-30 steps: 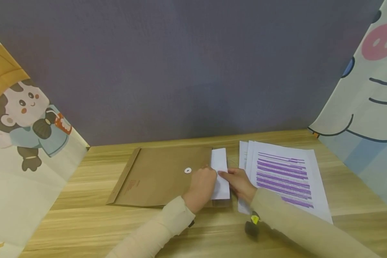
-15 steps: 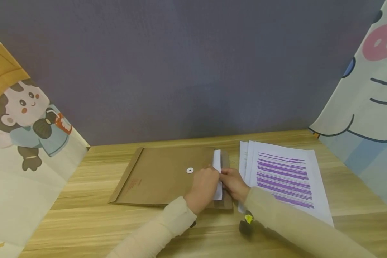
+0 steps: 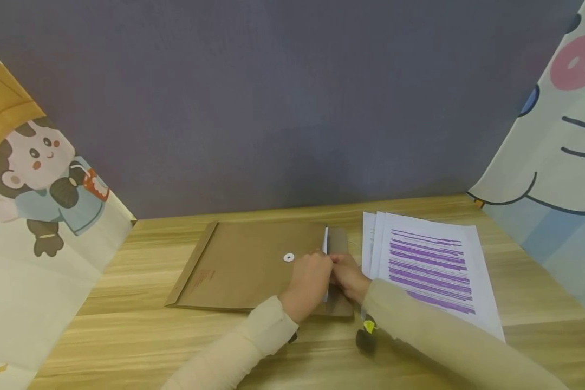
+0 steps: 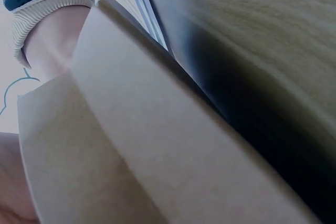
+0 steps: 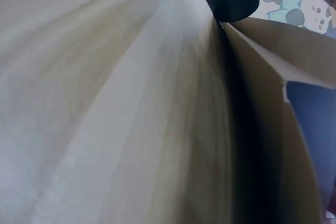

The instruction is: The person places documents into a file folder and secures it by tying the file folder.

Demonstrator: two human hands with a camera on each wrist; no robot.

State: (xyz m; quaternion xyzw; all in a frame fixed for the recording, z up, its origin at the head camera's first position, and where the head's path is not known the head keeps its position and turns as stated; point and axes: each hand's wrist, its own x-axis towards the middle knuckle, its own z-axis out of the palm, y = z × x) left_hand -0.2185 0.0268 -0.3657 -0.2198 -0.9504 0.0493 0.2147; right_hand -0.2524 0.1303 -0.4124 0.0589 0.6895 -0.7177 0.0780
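Note:
A brown string-tie document envelope (image 3: 253, 265) lies flat, its white button on top and its mouth facing right. My left hand (image 3: 306, 284) grips the mouth's upper edge with curled fingers. Only a thin strip of white paper (image 3: 325, 241) shows at the mouth. My right hand (image 3: 350, 276) pinches that strip, its fingertips close against the left hand and partly hidden by it. From the left wrist, the envelope's folded side (image 4: 147, 108) fills the view. In the right wrist view, the envelope's edge (image 5: 294, 145) stands slightly raised over the table.
To the right lies a stack of white sheets (image 3: 429, 265) with purple-marked lines, partly under the right sleeve (image 3: 419, 319). The wood-grain table (image 3: 127, 336) ends at a dark grey panel (image 3: 292, 108). Cartoon-printed walls (image 3: 34, 162) stand at both sides.
The white paper has slid left into the envelope, from a wide band to a thin strip. My right hand has moved left with it; the envelope has shifted slightly right.

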